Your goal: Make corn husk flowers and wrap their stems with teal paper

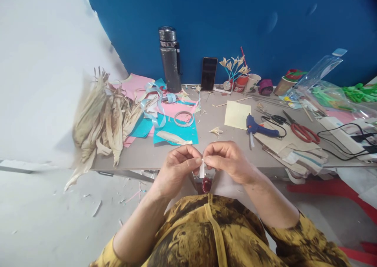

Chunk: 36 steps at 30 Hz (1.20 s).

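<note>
At the table's front edge, my left hand (183,163) and my right hand (225,159) meet, both closed in a pinch. Between their fingertips is a narrow white strip (202,170), its lower end hanging down; the fingers hide its top. Just beyond my left hand, a pale dried corn husk piece (173,137) lies on blue paper (188,132). A small husk flower (216,131) rests on the table past my right hand. A roll of tape (183,119) lies on the papers behind.
Dried corn husks (97,125) are heaped at left. A thermos (171,63), a phone (209,74) and husk flowers on blue stems (234,68) stand along the wall. To the right lie a glue gun (260,127), red-handled scissors (303,131), gloves (306,157) and a power strip (341,135) with cords.
</note>
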Motion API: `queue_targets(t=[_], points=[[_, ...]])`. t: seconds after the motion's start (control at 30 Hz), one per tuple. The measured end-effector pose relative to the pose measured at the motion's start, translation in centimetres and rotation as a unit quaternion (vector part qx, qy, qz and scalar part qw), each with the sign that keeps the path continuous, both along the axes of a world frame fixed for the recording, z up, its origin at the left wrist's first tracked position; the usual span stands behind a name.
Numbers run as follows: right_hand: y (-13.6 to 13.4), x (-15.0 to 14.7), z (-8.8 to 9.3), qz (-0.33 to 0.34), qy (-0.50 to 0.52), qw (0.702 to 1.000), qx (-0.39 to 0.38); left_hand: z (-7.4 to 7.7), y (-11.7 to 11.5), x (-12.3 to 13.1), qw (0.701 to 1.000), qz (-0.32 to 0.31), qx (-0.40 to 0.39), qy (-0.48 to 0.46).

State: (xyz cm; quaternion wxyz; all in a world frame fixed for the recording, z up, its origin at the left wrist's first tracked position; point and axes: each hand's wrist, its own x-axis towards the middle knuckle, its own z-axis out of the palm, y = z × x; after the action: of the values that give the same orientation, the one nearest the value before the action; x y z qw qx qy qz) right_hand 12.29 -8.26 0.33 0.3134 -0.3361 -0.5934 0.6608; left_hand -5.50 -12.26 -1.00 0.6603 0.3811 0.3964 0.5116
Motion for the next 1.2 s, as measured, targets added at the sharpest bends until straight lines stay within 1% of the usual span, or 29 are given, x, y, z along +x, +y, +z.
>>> queue_targets(t=[0.3,0.57,1.2], points=[[0.1,0.07,-0.38,0.009,0.016,1.0,-0.002,-0.11,0.16,-0.04,1.0,0.002,-0.004,0.005],[0.0,0.06,-0.54,-0.006,0.011,1.0,0.0,0.09,0.16,0.11,1.0,0.005,-0.009,0.0],[-0.02,0.05,-0.41,-0.003,0.006,1.0,0.011,0.11,0.08,0.03,1.0,0.008,-0.013,-0.015]])
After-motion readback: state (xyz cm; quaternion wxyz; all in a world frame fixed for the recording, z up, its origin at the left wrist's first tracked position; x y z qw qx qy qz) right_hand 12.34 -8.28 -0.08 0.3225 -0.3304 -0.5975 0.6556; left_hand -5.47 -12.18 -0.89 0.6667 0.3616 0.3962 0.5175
